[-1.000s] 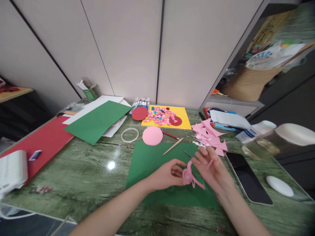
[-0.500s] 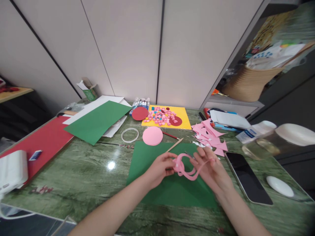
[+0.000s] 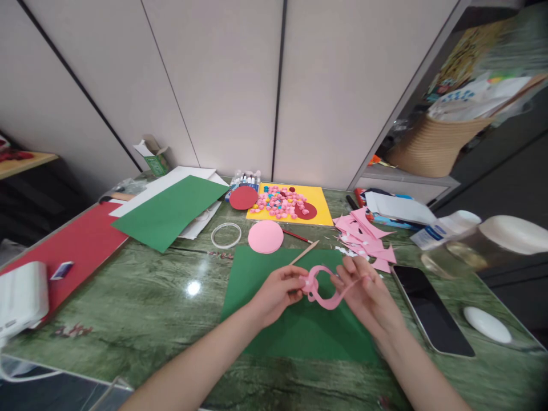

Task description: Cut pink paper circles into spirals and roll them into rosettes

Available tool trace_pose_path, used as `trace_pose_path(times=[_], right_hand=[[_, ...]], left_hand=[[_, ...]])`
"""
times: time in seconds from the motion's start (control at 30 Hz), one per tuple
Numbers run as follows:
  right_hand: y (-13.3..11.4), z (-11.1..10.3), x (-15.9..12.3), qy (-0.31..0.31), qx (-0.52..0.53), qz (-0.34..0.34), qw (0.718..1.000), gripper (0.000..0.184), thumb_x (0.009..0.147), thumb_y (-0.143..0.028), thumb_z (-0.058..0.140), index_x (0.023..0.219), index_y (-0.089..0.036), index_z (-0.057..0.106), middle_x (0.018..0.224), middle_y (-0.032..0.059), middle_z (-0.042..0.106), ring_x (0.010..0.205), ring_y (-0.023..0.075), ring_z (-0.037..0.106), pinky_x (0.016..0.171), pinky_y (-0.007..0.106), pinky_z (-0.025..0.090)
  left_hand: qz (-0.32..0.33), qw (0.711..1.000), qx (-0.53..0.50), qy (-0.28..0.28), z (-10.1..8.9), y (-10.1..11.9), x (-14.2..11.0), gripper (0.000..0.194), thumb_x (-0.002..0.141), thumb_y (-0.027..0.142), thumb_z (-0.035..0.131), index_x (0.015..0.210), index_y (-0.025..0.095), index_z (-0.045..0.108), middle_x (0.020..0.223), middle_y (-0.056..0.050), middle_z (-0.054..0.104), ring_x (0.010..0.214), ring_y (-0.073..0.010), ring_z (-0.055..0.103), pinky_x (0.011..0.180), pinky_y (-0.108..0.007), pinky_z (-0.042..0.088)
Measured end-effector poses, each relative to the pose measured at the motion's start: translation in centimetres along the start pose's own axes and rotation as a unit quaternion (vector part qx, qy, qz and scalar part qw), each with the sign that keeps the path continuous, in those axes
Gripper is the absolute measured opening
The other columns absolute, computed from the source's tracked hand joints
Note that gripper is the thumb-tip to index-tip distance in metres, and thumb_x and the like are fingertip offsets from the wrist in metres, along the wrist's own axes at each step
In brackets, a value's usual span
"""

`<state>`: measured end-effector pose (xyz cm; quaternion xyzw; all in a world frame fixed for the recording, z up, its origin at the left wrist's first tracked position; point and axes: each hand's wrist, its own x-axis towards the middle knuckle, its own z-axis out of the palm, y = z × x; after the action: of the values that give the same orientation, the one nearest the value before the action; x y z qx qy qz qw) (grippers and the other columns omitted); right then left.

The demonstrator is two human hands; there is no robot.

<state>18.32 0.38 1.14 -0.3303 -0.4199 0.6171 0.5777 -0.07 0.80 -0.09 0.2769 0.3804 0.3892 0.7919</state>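
My left hand (image 3: 279, 292) pinches the coiled end of a pink paper strip (image 3: 322, 290) above a green sheet (image 3: 274, 331) lying on the green marble table (image 3: 141, 319). My right hand (image 3: 365, 292) holds the strip's loose tail, fingers closed lightly on it. The strip curls in a loop between the two hands. A wooden stick (image 3: 305, 252) lies just beyond my left hand, and a pink paper disc (image 3: 265, 236) sits past it.
A heap of pink paper offcuts (image 3: 363, 235) lies beyond my right hand. A black phone (image 3: 430, 309) and a white oval object (image 3: 487, 323) lie at right. Farther back are a yellow sheet (image 3: 319, 200) with small pink rolls, a white ring (image 3: 226, 234), green (image 3: 169, 211) and red (image 3: 81, 242) paper.
Both hands rose a little from the green sheet and drew the strip out; its coil moved left and up with my left hand, and the loop between the hands tightened.
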Motion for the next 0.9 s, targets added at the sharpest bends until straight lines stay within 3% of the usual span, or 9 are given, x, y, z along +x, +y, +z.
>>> trace_pose_path(times=[0.23, 0.37, 0.5, 0.6, 0.77, 0.9], right_hand=[[-0.3, 0.2, 0.0, 0.007, -0.007, -0.005, 1.000, 0.048, 0.065, -0.053, 0.071, 0.065, -0.023, 0.034, 0.074, -0.0024, 0.032, 0.057, 0.0126, 0.030, 0.056, 0.030, 0.037], [-0.3, 0.2, -0.1, -0.002, -0.011, -0.006, 1.000, 0.045, 0.068, -0.054, 0.068, 0.065, -0.024, 0.035, 0.073, -0.0022, 0.034, 0.056, 0.0138, 0.030, 0.057, 0.031, 0.035], [-0.2, 0.2, -0.1, 0.005, 0.012, 0.006, 1.000, 0.047, 0.065, -0.052, 0.072, 0.064, -0.023, 0.035, 0.074, -0.0019, 0.033, 0.057, 0.0134, 0.030, 0.058, 0.031, 0.036], [-0.1, 0.1, -0.2, 0.002, 0.009, 0.011, 1.000, 0.047, 0.065, -0.052, 0.071, 0.065, -0.023, 0.034, 0.075, -0.0020, 0.032, 0.058, 0.0132, 0.029, 0.059, 0.031, 0.037], [0.3, 0.0, -0.1, -0.001, 0.064, 0.030, 0.997, 0.044, 0.063, -0.046, 0.076, 0.066, -0.023, 0.038, 0.075, -0.0023, 0.034, 0.059, 0.0131, 0.031, 0.060, 0.030, 0.039], [0.4, 0.4, -0.2, -0.014, 0.124, 0.044, 0.991, 0.041, 0.062, -0.039, 0.079, 0.067, -0.022, 0.042, 0.076, -0.0024, 0.033, 0.061, 0.0123, 0.031, 0.058, 0.028, 0.037]], left_hand=[[0.114, 0.969, 0.220, 0.022, -0.3, -0.9, 0.6, 0.017, 0.065, 0.018, 0.066, 0.082, 0.015, 0.066, 0.076, -0.004, 0.068, 0.071, -0.0159, 0.061, 0.068, -0.027, 0.046], [0.139, 0.958, 0.250, 0.017, -0.4, -1.2, 0.8, 0.024, 0.064, 0.014, 0.065, 0.088, 0.015, 0.063, 0.076, -0.004, 0.067, 0.069, -0.0146, 0.060, 0.066, -0.026, 0.044], [0.067, 0.981, 0.183, -0.017, 0.1, -0.8, 0.4, 0.043, 0.060, 0.014, 0.071, 0.101, 0.013, 0.062, 0.069, -0.002, 0.066, 0.066, -0.0137, 0.060, 0.068, -0.026, 0.043], [-0.002, 0.996, 0.081, -0.047, 0.3, -0.4, -0.1, 0.044, 0.062, 0.020, 0.072, 0.105, 0.012, 0.064, 0.076, -0.004, 0.067, 0.066, -0.0117, 0.060, 0.072, -0.027, 0.044], [-0.067, 0.993, 0.005, -0.099, 0.1, -0.3, -0.2, 0.039, 0.065, 0.018, 0.073, 0.103, 0.012, 0.066, 0.080, -0.005, 0.065, 0.068, -0.0089, 0.059, 0.075, -0.025, 0.044], [-0.090, 0.987, 0.006, -0.131, 0.0, -0.9, -0.2, 0.050, 0.062, 0.018, 0.077, 0.109, 0.016, 0.063, 0.082, -0.004, 0.065, 0.070, -0.0102, 0.061, 0.077, -0.027, 0.045]])
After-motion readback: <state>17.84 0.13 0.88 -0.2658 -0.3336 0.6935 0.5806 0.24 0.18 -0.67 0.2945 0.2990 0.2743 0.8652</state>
